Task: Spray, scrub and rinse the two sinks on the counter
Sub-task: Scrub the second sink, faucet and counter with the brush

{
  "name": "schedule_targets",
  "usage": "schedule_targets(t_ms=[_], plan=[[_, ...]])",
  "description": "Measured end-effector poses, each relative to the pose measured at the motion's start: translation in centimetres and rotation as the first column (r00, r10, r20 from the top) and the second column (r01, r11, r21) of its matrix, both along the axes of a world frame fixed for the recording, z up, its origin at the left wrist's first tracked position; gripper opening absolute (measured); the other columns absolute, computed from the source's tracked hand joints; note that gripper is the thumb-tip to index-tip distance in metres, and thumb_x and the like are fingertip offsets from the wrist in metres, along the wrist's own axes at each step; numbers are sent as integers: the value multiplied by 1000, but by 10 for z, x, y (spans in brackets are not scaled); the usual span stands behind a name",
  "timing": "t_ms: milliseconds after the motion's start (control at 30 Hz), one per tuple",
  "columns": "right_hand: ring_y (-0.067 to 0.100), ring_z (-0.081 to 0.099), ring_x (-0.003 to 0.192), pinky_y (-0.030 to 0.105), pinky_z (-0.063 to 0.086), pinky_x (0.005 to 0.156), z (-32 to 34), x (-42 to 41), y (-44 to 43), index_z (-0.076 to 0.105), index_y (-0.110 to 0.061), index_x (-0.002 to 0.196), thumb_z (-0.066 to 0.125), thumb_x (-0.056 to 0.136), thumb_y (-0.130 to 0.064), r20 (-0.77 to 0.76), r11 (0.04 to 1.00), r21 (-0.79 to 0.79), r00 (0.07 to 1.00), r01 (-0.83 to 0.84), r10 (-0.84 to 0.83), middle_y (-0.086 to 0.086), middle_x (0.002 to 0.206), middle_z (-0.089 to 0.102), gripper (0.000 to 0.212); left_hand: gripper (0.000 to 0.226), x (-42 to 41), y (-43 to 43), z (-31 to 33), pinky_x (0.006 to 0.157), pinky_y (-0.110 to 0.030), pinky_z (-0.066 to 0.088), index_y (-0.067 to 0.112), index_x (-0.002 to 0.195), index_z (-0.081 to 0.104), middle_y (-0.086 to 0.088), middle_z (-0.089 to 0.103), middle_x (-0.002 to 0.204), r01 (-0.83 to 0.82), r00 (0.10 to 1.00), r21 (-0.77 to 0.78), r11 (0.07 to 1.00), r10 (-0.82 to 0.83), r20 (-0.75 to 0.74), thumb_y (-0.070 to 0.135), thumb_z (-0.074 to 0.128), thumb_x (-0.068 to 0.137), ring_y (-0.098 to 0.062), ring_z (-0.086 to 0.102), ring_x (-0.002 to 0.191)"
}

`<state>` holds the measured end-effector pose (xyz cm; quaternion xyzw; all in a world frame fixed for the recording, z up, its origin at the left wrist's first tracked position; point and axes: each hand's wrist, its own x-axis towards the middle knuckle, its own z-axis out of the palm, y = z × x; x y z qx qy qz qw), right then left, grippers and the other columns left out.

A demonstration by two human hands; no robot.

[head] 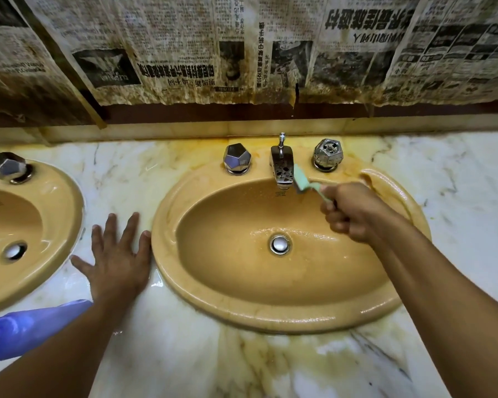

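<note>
Clutched a pale green brush point(301, 179) in the right grip point(347, 212), curled tight round the handle, with the bristle head against the side of the spotted chrome spout point(282, 168), above the back of the right sink point(270, 320). Pressed the left grip point(117, 254) flat and wide on the veined marble worktop point(170, 354), between the two oval, glossy mustard basins, with the thumb at the right sink's wet rim and the left sink point(55, 196) just beside the little finger. Saw faceted chrome knobs point(237, 158) either side of the spout, a round metal drain plug point(279, 244) low in the bowl, a blue plastic bottle point(26, 328) by the left forearm near the front edge, bare marble right of the basin
</note>
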<state>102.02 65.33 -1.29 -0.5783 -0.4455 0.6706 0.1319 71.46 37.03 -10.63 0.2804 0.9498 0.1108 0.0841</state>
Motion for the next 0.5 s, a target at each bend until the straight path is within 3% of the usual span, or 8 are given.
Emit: schedule_targets(t_ms=[100, 200, 267, 300, 367, 500], plan=[[9, 24, 45, 21, 20, 41, -6, 33, -34, 69, -18, 118, 45, 109, -20, 25, 995, 101, 1000, -18, 15, 0, 63, 38, 25, 55, -4, -1, 3, 117, -72, -5, 55, 158, 18, 13, 5, 172, 4, 999, -21, 1000, -2, 53, 66, 27, 104, -15, -5, 159], [11, 32, 49, 25, 25, 48, 12, 41, -47, 70, -32, 127, 51, 107, -29, 77, 922, 388, 996, 5, -38, -8, 58, 45, 28, 59, -16, 1, 10, 118, -72, -4, 55, 158, 20, 13, 3, 173, 23, 990, -63, 998, -14, 139, 69, 29, 102, -16, -5, 159], [11, 44, 56, 26, 34, 54, 38, 33, -41, 69, -40, 129, 54, 105, -34, 173, 806, 571, 983, -156, 68, -17, 65, 59, 28, 60, -17, 2, 15, 118, -73, -1, 53, 160, 18, 12, 1, 173, 40, 985, -101, 994, -23, 169, 67, 30, 102, -19, -5, 159], [11, 52, 65, 27, 40, 58, 49, 24, -31, 68, -40, 130, 55, 105, -35, 256, 743, 615, 958, -265, 129, -18, 80, 66, 29, 60, -13, 1, 15, 118, -73, 0, 53, 160, 16, 11, 0, 173, 44, 985, -109, 993, -25, 172, 65, 29, 103, -20, -5, 159], [14, 57, 74, 27, 45, 60, 66, 2, -10, 68, -35, 134, 55, 105, -35, 425, 650, 611, 880, -452, 213, -5, 106, 70, 32, 57, 1, -2, 12, 118, -73, 1, 53, 161, 11, 10, -2, 173, 42, 987, -94, 995, -27, 158, 60, 25, 106, -19, -5, 160], [14, 47, 52, 21, 35, 37, 85, -15, 7, 71, -29, 130, 53, 107, -32, 552, 558, 512, 748, -653, 369, 0, 97, 70, 30, 54, 29, -23, 1, 119, -69, -4, 57, 159, 3, 13, -7, 173, 44, 994, -65, 997, -38, 99, 59, 16, 106, -15, -10, 159]])
